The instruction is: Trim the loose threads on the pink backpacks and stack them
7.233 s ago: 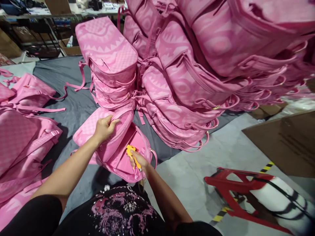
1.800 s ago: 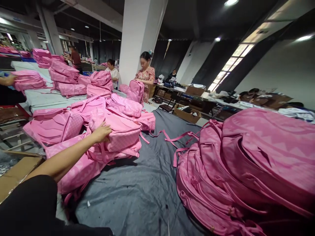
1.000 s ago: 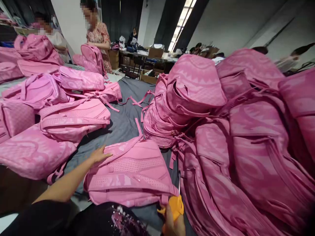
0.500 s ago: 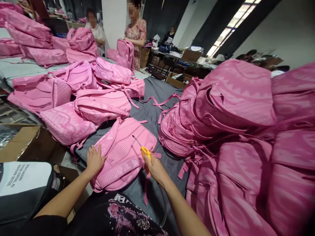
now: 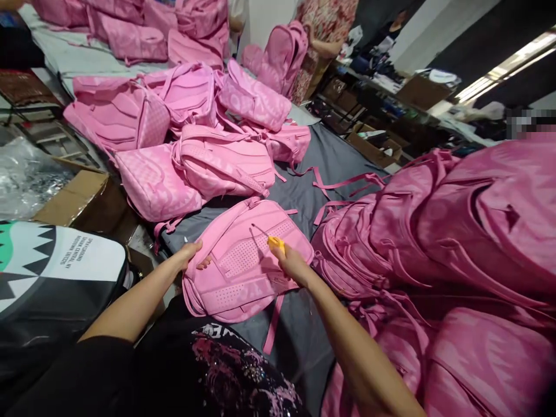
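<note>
A pink backpack (image 5: 260,249) lies on the grey cloth in front of me, its padded, perforated back panel facing up. At its left edge, my left hand (image 5: 194,256) grips the shoulder strap side, with the thumb on top and fingers curled over the fabric. My right hand (image 5: 292,263) is closed around a yellow air blow gun (image 5: 276,244), held above the panel's right half. Its long thin nozzle points away toward the backpack's far side, the dark tip over the panel. Below the right hand, a loose strap (image 5: 273,325) hangs toward me.
More pink backpacks (image 5: 226,159) lie beyond mine, and a tall pile of pink bags (image 5: 391,231) rises at right. A cardboard box (image 5: 82,200) and a black-and-white bag (image 5: 65,272) stand at left. Behind the table is a person in a floral top (image 5: 325,29).
My left hand has gone from lying with spread fingers on the backpack's edge to gripping it. The air blow gun remains in my right hand. The view has shifted left and down.
</note>
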The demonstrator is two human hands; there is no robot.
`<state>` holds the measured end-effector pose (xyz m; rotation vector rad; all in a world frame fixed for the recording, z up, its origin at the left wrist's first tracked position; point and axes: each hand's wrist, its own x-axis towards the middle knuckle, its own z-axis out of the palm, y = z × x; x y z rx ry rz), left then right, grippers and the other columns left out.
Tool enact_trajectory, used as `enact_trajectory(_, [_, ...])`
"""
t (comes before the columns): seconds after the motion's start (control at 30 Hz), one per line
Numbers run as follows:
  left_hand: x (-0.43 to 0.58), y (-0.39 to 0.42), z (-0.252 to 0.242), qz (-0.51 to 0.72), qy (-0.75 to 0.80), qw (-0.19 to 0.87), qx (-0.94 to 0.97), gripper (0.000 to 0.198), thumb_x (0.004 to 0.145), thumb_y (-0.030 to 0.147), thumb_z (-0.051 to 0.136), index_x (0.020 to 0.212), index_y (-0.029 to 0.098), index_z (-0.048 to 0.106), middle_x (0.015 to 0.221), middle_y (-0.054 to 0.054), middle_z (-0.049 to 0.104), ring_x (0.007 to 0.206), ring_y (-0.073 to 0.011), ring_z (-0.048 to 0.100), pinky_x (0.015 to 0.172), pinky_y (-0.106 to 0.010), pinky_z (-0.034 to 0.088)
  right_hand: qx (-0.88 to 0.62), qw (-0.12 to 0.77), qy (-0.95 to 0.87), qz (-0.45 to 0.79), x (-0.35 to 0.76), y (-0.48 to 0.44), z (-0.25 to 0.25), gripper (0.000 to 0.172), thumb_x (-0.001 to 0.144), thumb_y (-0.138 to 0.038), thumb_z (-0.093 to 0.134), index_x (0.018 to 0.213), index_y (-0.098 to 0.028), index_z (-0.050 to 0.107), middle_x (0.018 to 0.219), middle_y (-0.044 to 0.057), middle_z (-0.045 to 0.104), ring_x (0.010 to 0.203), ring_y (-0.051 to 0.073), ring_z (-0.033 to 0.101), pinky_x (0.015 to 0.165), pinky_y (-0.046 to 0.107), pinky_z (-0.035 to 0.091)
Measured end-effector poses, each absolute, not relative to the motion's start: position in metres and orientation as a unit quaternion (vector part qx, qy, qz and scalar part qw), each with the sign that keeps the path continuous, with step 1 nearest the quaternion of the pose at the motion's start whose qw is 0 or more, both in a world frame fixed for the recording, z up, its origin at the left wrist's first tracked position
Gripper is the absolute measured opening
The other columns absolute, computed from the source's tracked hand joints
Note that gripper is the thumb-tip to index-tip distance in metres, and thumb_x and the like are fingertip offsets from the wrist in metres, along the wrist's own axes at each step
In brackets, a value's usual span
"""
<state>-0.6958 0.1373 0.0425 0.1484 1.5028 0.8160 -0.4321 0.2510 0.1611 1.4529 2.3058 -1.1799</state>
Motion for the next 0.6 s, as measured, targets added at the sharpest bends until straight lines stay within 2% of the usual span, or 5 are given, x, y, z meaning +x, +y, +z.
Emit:
enact_trajectory(0.17, [-0.680,0.139,0.041,0.335,0.726,0.586,0.129,0.040,0.101,0.039,0.035,0.124,0.012,0.053,0.072,-0.009,0.068,0.048,-0.0142,0.056,0.050,-0.025,0.047,0.419,0.139,0.789,-0.427,-0.447,0.268,0.168,0.052,0.097,-0.054,0.042,0.124,-0.013,0.059,0.089,0.010,0.071,0.073,0.019,0.065,0.076,0.032,0.054])
enact_trajectory(0.27, [-0.660,0.131,0.049,0.320,0.756,0.523,0.228,0.042,0.098,0.038,0.045,0.137,0.021,0.049,0.100,-0.011,0.067,0.080,-0.0197,0.064,0.074,-0.032,0.051,0.469,0.135,0.776,-0.398,-0.446,0.262,0.185,0.049,0.098,-0.052,0.040,0.121,-0.012,0.058,0.090,0.010,0.070,0.060,0.015,0.060,0.064,0.028,0.052])
enact_trajectory(0.4, [-0.628,0.117,0.055,0.123,0.813,0.263,0.504,0.062,0.091,0.035,0.058,0.150,0.034,0.037,0.128,-0.017,0.053,0.114,-0.0333,0.051,0.093,-0.046,0.043,0.402,0.236,0.745,-0.478,-0.421,0.260,0.212,0.043,0.097,-0.050,0.046,0.120,-0.016,0.059,0.080,0.005,0.068,0.048,0.011,0.053,0.052,0.023,0.046])
enact_trajectory(0.5, [-0.612,0.112,0.053,0.038,0.779,0.162,0.604,0.066,0.092,0.042,0.055,0.153,0.036,0.030,0.137,-0.021,0.045,0.115,-0.0354,0.049,0.092,-0.049,0.042,0.564,0.165,0.720,-0.369,-0.392,0.273,0.225,0.049,0.100,-0.049,0.037,0.127,-0.012,0.053,0.067,0.003,0.063,0.041,0.011,0.050,0.045,0.023,0.041])
enact_trajectory(0.6, [-0.602,0.111,0.054,0.057,0.738,0.175,0.649,0.058,0.093,0.041,0.053,0.150,0.032,0.040,0.144,-0.021,0.042,0.124,-0.0369,0.045,0.098,-0.052,0.039,0.582,0.130,0.736,-0.321,-0.367,0.282,0.224,0.053,0.099,-0.053,0.036,0.127,-0.011,0.053,0.069,0.005,0.065,0.046,0.014,0.054,0.048,0.024,0.044])
